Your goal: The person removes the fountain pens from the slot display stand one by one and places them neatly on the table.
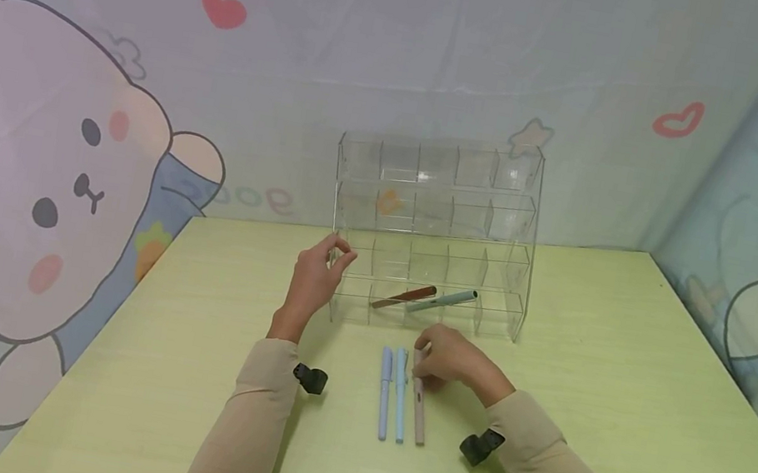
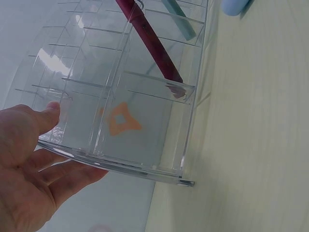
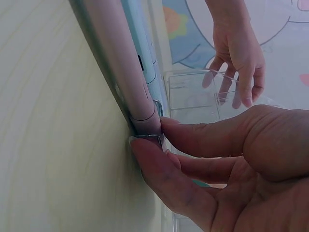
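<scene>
A clear tiered pen rack (image 1: 434, 234) with small compartments stands at the back of the table. My left hand (image 1: 315, 280) grips its left side panel (image 2: 140, 171), thumb on the inner face and fingers behind. In front of the rack, a dusty-pink pen (image 1: 419, 419) lies on the table, its cap end pinched between the thumb and fingers of my right hand (image 1: 455, 358). Left of that pen, a light blue pen (image 1: 400, 401) and a lilac pen (image 1: 384, 398) lie side by side. A dark red pen (image 2: 155, 48) and a grey-green pen (image 1: 447, 301) lean in the rack's bottom row.
The pale yellow-green table (image 1: 586, 442) ends at a cartoon-printed cloth (image 1: 302, 71) hanging close behind the rack. Another cloth panel (image 1: 757, 210) borders the right side. A small black camera (image 1: 311, 379) sits on the left wrist, another camera (image 1: 481, 447) on the right.
</scene>
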{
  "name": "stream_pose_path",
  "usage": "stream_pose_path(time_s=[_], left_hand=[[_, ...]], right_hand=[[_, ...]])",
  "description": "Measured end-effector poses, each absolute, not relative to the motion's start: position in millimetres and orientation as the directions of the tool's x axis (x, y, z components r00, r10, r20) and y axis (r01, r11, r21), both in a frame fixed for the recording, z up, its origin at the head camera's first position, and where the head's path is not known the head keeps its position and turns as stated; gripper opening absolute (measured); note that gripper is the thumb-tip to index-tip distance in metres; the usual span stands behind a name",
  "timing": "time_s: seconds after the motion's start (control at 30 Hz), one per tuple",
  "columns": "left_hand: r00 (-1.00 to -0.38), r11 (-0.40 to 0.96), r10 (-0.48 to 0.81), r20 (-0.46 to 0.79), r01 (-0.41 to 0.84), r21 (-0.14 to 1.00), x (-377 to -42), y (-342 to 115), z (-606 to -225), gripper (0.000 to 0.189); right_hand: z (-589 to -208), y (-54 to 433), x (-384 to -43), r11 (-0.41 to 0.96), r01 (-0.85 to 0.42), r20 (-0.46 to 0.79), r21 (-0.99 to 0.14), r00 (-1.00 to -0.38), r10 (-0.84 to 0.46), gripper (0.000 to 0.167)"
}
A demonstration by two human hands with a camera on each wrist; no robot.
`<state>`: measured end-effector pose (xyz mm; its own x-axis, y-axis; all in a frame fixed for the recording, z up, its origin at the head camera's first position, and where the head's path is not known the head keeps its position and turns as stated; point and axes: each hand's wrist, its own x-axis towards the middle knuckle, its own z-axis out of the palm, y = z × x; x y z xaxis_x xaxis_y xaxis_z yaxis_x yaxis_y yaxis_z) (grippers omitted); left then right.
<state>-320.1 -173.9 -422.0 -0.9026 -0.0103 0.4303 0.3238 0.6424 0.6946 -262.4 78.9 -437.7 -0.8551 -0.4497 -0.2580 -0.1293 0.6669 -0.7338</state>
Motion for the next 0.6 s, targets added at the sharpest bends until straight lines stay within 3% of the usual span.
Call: stream_pose_path(time_s=[0.6], left_hand=[[-0.888, 0.655, -0.004, 0.461, 0.346, 0.672, -322.5, -174.7, -424.6, 0.019]], right_hand=[[-404.1, 104.2, -263.7, 0.59, -0.149, -0.183, -0.793, -0.866, -0.465, 0.045]])
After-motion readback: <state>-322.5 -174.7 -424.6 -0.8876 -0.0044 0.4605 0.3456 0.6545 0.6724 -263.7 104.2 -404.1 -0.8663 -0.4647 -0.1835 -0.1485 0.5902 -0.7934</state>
